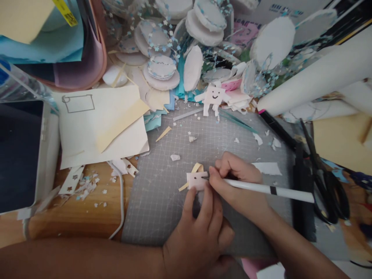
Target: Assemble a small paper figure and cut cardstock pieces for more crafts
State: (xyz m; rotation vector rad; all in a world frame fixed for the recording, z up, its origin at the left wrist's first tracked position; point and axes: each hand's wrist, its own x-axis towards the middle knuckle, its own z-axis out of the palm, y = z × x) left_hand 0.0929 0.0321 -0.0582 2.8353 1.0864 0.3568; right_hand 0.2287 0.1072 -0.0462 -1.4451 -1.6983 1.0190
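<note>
A small pale pink paper square (pixel 196 180) with yellow strips sticking out lies on the grey cutting mat (pixel 162 209). My left hand (pixel 200 236) presses its lower edge down with two fingertips. My right hand (pixel 232 182) is closed round a white pen (pixel 267 190), whose tip touches the face of the square, where small dark marks show. A finished white paper figure with a smiling face (pixel 213 97) stands at the mat's far edge.
Black scissors (pixel 325 182) and a black marker (pixel 279 130) lie right of the mat. Cream paper sheets (pixel 99 124) and a tablet (pixel 20 155) sit to the left. Stacked white discs (pixel 162 69), a white paper roll (pixel 316 73) and scraps crowd the back.
</note>
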